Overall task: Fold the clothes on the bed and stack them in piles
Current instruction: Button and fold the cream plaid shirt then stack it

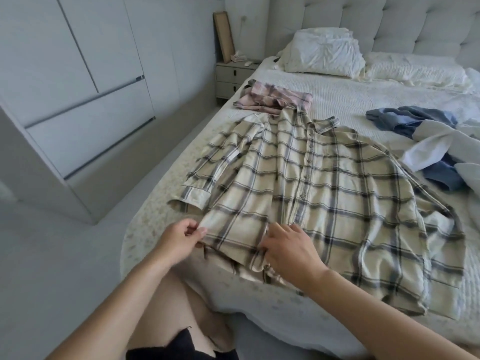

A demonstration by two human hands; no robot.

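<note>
Your left hand (179, 239) has its fingers curled in, thumb against fingertips, pinching the near left corner of the hem of the cream plaid shirt (319, 193); your right hand (288, 252) lies on the same hem just to the right of it, palm down, fingers bent into a fold of the cloth — whether they grip it or only press on it, the view does not settle. The shirt lies buttoned and front-up on the bed (363, 100), spread away from both hands, its collar at the far end and one sleeve (207, 172) folded down beyond your left hand; past the collar sits a pink plaid garment (275, 98), already folded; well to the right of your right hand lies a loose heap of blue and white clothes (431, 141); beyond everything, two pillows (327, 54) rest against the headboard.
</note>
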